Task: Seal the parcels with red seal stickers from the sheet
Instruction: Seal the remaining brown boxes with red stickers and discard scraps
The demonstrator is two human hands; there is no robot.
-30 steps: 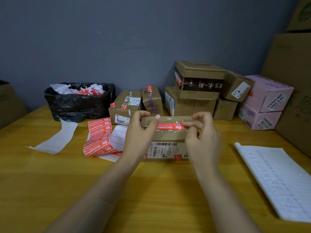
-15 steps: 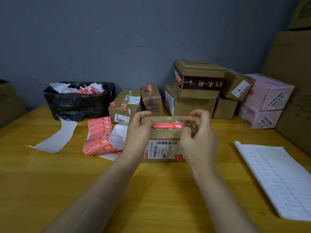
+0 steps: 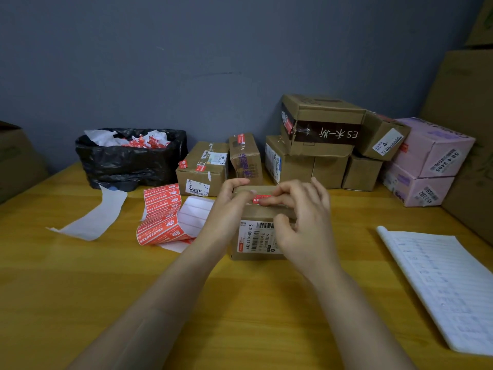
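Head view is all I have, says my colleague; where is the parcel?

Me: The parcel (image 3: 257, 236) stands on the worktop (image 3: 240, 303) right in front of me, between my two hands, its barcode label facing me.

Colleague: And your fingers?

Me: My left hand (image 3: 229, 206) grips the parcel's left end, fingers curled over the far top edge and thumb lying on the top. My right hand (image 3: 301, 217) holds nothing. Its fingers (image 3: 277, 200) are stretched out, pointing left, and press down on the red seal sticker (image 3: 260, 199), with the thumb against the front face.

Colleague: Which way does the sticker lie?

Me: Its long axis runs left to right along the parcel's top, near the front edge. Most of it is under my right fingers. Only the left end shows, in the gap just beside my left thumb. So the right hand is the one on it, and I judge the next rub should go along that axis, toward the left end, while the left hand steadies the box. Whether the right end is down flat I cannot tell, as my hand hides it.

Colleague: And the supply?

Me: The sticker sheet (image 3: 160, 209) lies on the worktop to my left, near the left hand and well apart from the right. The other parcels (image 3: 320, 134) are stacked at the wall beyond
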